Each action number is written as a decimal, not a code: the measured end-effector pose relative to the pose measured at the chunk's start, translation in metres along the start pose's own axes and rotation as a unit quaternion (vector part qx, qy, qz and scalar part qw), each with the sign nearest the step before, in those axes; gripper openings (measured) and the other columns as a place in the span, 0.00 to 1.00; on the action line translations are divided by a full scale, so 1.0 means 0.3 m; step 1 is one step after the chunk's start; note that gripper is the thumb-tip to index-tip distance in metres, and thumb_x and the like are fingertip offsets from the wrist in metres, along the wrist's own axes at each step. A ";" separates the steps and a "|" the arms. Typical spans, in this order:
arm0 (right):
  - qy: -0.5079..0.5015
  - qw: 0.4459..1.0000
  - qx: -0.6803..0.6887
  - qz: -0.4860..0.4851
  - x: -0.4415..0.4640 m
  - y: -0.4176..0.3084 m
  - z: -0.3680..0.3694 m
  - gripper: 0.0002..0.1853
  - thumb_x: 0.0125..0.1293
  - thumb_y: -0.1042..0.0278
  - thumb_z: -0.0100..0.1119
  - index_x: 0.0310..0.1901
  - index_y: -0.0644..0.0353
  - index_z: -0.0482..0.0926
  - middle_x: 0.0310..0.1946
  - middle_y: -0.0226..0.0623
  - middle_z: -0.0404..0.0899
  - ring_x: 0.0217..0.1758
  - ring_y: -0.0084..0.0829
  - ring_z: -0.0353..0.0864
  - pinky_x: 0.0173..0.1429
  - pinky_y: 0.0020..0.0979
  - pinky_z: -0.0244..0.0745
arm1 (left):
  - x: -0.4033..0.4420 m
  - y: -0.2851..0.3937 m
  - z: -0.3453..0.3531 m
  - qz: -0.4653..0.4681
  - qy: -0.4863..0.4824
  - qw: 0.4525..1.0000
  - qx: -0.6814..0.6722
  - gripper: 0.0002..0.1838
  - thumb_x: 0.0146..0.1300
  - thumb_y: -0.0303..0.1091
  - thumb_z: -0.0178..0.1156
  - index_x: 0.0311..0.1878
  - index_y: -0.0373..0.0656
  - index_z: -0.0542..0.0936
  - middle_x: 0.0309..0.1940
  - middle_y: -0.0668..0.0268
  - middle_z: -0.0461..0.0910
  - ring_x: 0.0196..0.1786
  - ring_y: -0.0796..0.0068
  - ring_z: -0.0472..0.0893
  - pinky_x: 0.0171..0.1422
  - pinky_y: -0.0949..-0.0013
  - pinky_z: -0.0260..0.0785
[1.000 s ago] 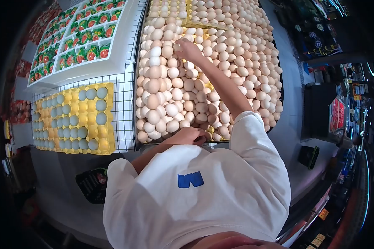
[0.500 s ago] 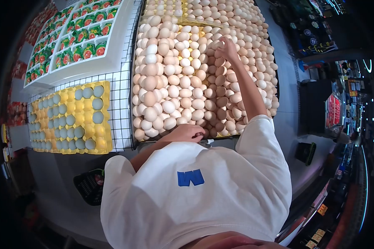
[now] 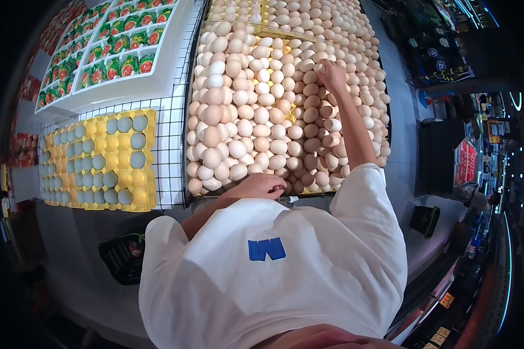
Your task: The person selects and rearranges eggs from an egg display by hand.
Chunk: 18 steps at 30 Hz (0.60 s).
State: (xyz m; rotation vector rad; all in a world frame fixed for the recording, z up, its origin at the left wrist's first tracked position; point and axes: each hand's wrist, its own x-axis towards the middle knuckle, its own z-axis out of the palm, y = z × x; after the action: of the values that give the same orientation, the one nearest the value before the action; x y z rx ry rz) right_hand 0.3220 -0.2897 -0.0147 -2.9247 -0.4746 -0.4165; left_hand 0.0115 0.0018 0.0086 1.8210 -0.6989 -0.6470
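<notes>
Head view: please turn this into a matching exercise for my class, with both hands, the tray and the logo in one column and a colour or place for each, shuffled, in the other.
Column one
1. Left hand
2. Right hand
3. Tray
4. Logo

Column two
A. Blue
B. Farther up the egg heap, away from the shirt
C. At the heap's edge nearest the shirt
D. Yellow

Right pairs: 1-C; 2-B; 3-D; 4-A
</notes>
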 end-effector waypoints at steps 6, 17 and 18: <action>0.045 0.998 -0.048 -0.024 0.017 -0.082 0.005 0.18 0.52 0.62 0.67 0.46 0.53 0.81 0.44 0.37 0.80 0.48 0.42 0.76 0.51 0.44 0.72 | 0.006 -0.026 0.014 0.028 0.005 1.000 0.002 0.11 0.62 0.36 0.57 0.46 0.45 0.81 0.33 0.60 0.82 0.37 0.59 0.82 0.42 0.59 0.74; -0.066 0.971 0.199 -0.116 0.068 -0.467 0.171 0.18 0.55 0.64 0.66 0.49 0.57 0.79 0.45 0.40 0.79 0.50 0.42 0.79 0.53 0.43 0.74 | 0.001 0.002 -0.001 0.007 -0.006 1.000 -0.016 0.11 0.63 0.35 0.57 0.45 0.43 0.81 0.36 0.57 0.82 0.42 0.56 0.81 0.47 0.58 0.73; -0.069 0.977 0.187 -0.078 0.069 -0.502 0.182 0.20 0.54 0.65 0.66 0.50 0.57 0.78 0.44 0.41 0.79 0.50 0.42 0.79 0.53 0.43 0.75 | -0.002 0.014 -0.005 0.006 -0.006 1.000 -0.015 0.11 0.63 0.35 0.57 0.45 0.43 0.81 0.36 0.57 0.82 0.42 0.56 0.81 0.47 0.58 0.73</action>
State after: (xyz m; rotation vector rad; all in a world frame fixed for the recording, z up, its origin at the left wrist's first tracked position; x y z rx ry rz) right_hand 0.3049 -0.1319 -0.0452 -2.5684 -0.7177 -0.1223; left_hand 0.0114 0.0019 0.0130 1.7857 -0.7043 -0.6571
